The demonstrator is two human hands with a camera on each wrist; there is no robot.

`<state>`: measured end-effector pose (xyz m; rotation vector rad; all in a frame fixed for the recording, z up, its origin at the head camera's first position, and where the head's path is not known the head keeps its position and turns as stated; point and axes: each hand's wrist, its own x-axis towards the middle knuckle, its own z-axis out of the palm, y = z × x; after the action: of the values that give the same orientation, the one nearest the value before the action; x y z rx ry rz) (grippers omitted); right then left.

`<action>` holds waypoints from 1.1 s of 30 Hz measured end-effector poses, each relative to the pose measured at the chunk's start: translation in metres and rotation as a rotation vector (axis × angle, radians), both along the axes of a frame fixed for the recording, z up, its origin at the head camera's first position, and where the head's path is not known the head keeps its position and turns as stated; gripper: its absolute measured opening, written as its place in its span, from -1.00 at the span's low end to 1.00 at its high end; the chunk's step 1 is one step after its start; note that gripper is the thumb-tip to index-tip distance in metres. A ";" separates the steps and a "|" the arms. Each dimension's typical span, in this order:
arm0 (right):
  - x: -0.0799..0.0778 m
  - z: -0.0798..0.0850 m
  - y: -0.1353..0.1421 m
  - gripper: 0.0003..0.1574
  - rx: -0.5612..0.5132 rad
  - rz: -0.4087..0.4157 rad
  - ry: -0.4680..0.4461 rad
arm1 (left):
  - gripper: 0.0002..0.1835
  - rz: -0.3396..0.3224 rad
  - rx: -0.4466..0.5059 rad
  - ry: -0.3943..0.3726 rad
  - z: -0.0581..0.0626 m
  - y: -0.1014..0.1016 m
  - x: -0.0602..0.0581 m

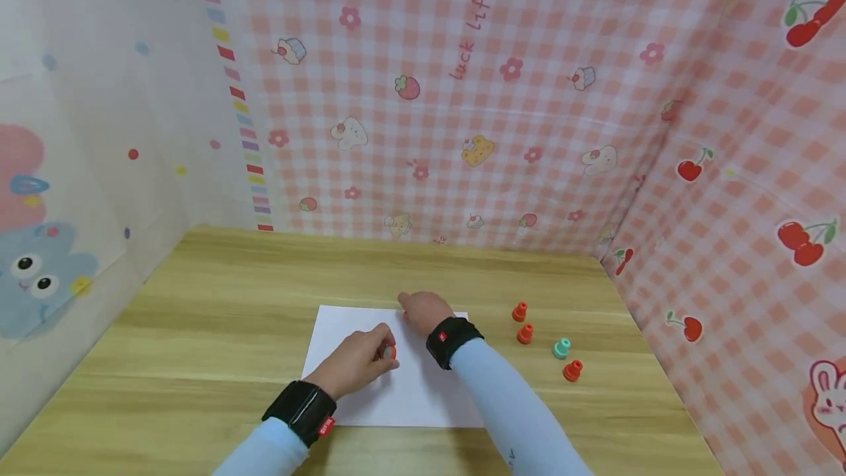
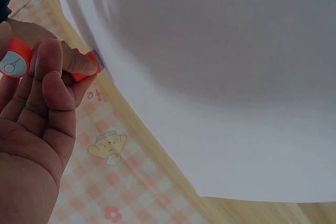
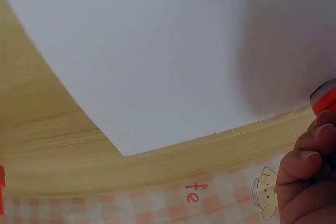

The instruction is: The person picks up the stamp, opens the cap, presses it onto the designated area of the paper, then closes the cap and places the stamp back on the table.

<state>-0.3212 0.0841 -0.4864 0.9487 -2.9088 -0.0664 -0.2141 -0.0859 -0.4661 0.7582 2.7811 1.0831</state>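
Note:
A sheet of white paper [image 1: 423,402] lies on the wooden table under both hands. My left hand [image 1: 353,361] pinches a small red round piece [image 2: 17,56] between thumb and fingers, over the left half of the sheet. It looks like a stamp cap, with a small line drawing on its pale face. At the paper's far edge, my right hand [image 1: 426,310] grips a red toy stamp [image 2: 87,67] with a grey end. In the right wrist view that end meets the sheet close to its edge, and the fingers hide most of the stamp.
To the right of the paper stand more knobbed stamps: a red stamp [image 1: 520,311] at the back, another red stamp [image 1: 525,333], a teal stamp [image 1: 562,348] and a nearer red stamp [image 1: 573,371]. Patterned cloth [image 1: 436,123] hangs behind the table [image 1: 198,314] and along both sides.

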 end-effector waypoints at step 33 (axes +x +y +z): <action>0.005 0.004 0.004 -0.89 -0.001 -0.005 -0.069 | -0.73 -0.014 -0.009 -0.023 -0.002 0.001 0.004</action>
<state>-0.3165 0.0885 -0.4828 0.9628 -2.9738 -0.0330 -0.2098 -0.0847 -0.4682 0.7580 2.7552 1.0691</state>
